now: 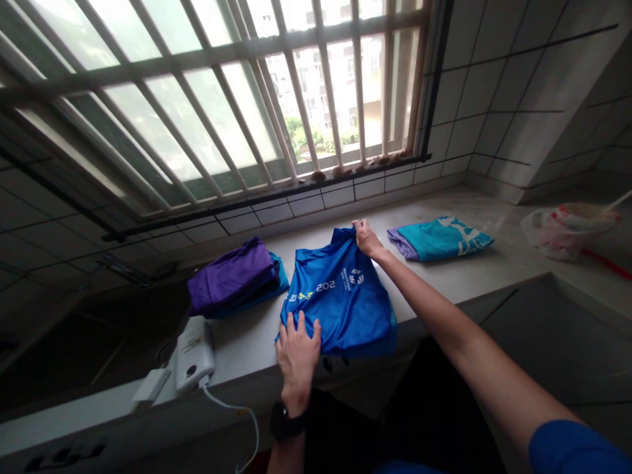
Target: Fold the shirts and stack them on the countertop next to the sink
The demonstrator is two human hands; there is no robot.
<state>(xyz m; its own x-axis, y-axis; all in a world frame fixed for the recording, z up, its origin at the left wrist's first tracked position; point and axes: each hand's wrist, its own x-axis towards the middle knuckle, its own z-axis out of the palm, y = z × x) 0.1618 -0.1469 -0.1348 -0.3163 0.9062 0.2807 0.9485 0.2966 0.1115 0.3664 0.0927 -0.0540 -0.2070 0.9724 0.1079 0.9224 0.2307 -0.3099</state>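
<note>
A blue shirt (pixel 340 309) with white and yellow print lies partly folded on the white countertop, its near edge hanging slightly over the front. My left hand (pixel 299 349), with a black watch on the wrist, rests on its near left corner with the fingers spread. At the shirt's far right corner, my right hand (pixel 366 238) pinches the cloth. Left of the shirt sits a folded pile of purple cloth (pixel 232 280) with blue cloth under it. To the right lies a folded teal and lavender garment (pixel 439 238) with white lettering.
A white device with a cable (pixel 195 355) and a small white block (pixel 151 385) stand by the dark sink (pixel 93 329) at the left. A plastic bag (pixel 567 230) sits at the far right, near a red handle. Behind the counter is a barred window (pixel 237 125).
</note>
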